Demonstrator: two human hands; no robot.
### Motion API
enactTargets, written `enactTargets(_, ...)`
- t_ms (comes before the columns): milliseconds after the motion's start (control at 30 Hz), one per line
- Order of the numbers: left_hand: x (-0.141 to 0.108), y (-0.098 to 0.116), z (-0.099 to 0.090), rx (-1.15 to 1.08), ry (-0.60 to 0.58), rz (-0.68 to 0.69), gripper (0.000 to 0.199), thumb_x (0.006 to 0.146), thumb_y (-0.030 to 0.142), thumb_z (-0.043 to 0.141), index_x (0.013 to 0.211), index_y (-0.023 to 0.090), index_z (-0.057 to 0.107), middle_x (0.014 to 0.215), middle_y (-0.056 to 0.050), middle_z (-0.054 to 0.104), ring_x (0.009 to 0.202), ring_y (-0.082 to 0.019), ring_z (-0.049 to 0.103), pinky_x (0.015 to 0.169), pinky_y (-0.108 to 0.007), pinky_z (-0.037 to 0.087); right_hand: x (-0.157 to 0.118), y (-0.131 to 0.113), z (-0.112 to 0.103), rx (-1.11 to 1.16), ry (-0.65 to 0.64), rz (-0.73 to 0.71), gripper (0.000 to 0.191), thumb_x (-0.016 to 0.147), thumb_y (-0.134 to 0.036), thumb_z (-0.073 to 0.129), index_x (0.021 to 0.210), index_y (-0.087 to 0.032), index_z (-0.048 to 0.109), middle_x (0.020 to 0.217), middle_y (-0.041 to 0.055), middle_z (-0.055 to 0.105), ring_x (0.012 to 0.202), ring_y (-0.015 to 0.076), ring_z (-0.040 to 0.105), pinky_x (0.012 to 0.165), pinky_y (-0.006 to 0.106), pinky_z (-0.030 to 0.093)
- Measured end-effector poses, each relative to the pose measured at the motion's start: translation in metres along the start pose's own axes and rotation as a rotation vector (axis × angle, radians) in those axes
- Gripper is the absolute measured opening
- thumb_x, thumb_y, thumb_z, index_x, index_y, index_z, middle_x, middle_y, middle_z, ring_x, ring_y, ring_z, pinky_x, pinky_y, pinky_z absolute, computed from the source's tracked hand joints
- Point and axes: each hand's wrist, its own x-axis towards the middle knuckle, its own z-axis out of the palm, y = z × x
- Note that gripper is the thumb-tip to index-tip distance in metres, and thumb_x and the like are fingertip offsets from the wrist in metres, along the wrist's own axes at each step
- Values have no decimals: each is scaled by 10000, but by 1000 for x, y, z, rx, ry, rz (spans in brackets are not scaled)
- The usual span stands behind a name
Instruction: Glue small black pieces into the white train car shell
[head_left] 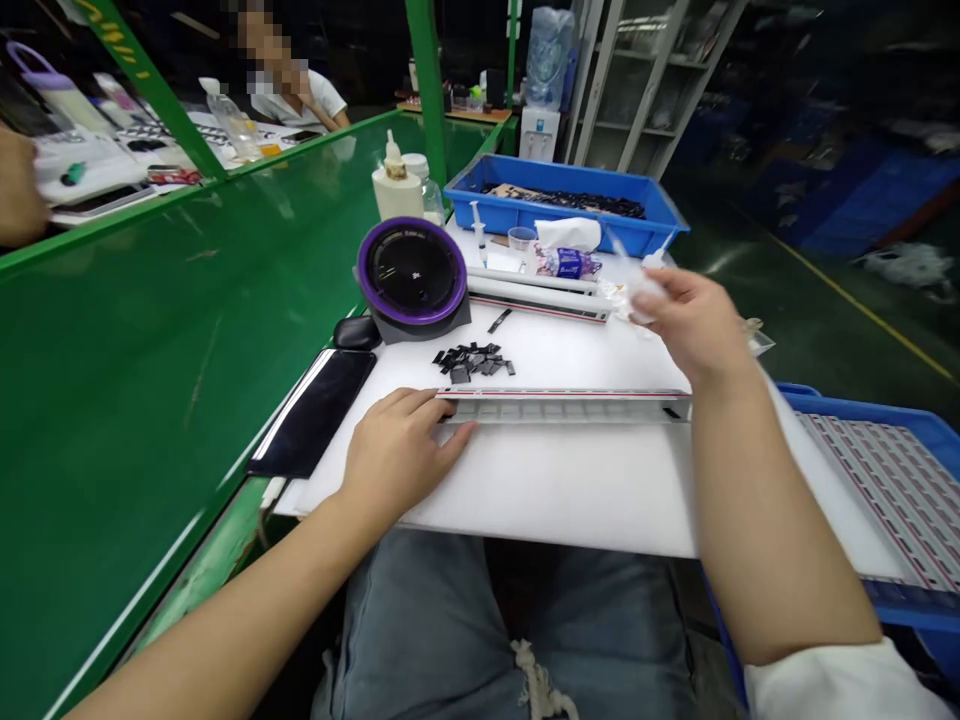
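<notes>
From the head view, the left hand (401, 445) lies flat and open on the white worktop (570, 480), fingertips pressing the left end of a long clear strip tray (570, 405). The right hand (694, 320) hovers above the tray's far end, pinching a blurred syringe (630, 262). Small black parts (472, 362) lie piled just behind the tray.

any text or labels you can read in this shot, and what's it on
None can be read.
Yellow lettering on the green frame post: cut off and blurred.
Small mark on the purple-ringed round device: too small.
Print on the tissue packet: blurred.
Bottle: no readable label.
</notes>
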Motion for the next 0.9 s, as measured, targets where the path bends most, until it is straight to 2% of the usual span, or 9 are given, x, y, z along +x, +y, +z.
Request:
enactTargets(100,0,-3,1,-2,30,25,286,889,432,595,872,165,697,932,-102,730,913,-278,666,833,-419,554,3,10,-3,-508,-70,-48,262,665,-301,755,889,-186,682,826,27,677,781,204,632,771,386,505)
enactTargets(167,1,-5,2,10,53,39,287,890,432,594,874,165,696,932,-111,727,910,-284,668,823,-423,554,3,15,-4,-647,-155,-26,191,699,-292,717,853,-204,646,808,26,668,755,206,617,741,378,479)
enactTargets(367,1,-8,2,-4,34,40,274,891,455,588,894,197,681,950,-107,725,931,-302,667,836,-447,546,-1,25,0,-634,-238,-6,195,631,-184,764,749,-247,622,740,14,676,666,194,604,619,332,448)
enactTargets(467,1,-9,2,-9,25,22,261,900,454,570,890,215,675,956,-104,725,937,-302,667,839,-447,546,-7,17,-7,-581,-231,-25,315,603,-196,818,864,-236,645,802,44,698,670,193,627,600,323,473)
enactTargets(567,0,-11,5,-7,41,17,267,899,453,568,877,212,681,953,-111,723,940,-303,670,843,-445,545,-14,0,-35,-471,-59,-44,400,707,-336,756,1057,-191,627,959,78,686,800,193,657,696,335,542)
enactTargets(667,0,-12,9,-18,58,29,274,893,447,575,871,199,691,946,-116,724,942,-303,672,852,-442,544,-14,-9,-83,-349,353,16,403,727,-426,707,1039,-180,638,760,-1,589,667,151,597,662,336,579)
enactTargets(733,-1,-13,10,-23,62,28,274,887,442,579,876,196,699,945,-113,728,947,-304,671,853,-445,545,-8,-6,-117,-429,556,81,433,705,-428,718,1058,-191,640,684,-36,518,595,131,543,619,326,581)
enactTargets(800,-1,-13,10,-21,54,26,278,883,438,579,887,192,708,950,-112,734,953,-314,671,853,-458,545,-1,3,-142,-474,565,215,517,667,-414,743,1111,-180,621,694,-25,540,599,142,552,576,319,567)
enactTargets(900,-1,-12,8,-7,37,35,283,884,433,572,882,190,717,949,-115,740,950,-328,674,841,-469,544,7,18,-155,-502,408,353,485,601,-384,789,1006,-141,679,726,38,627,626,177,591,555,324,530)
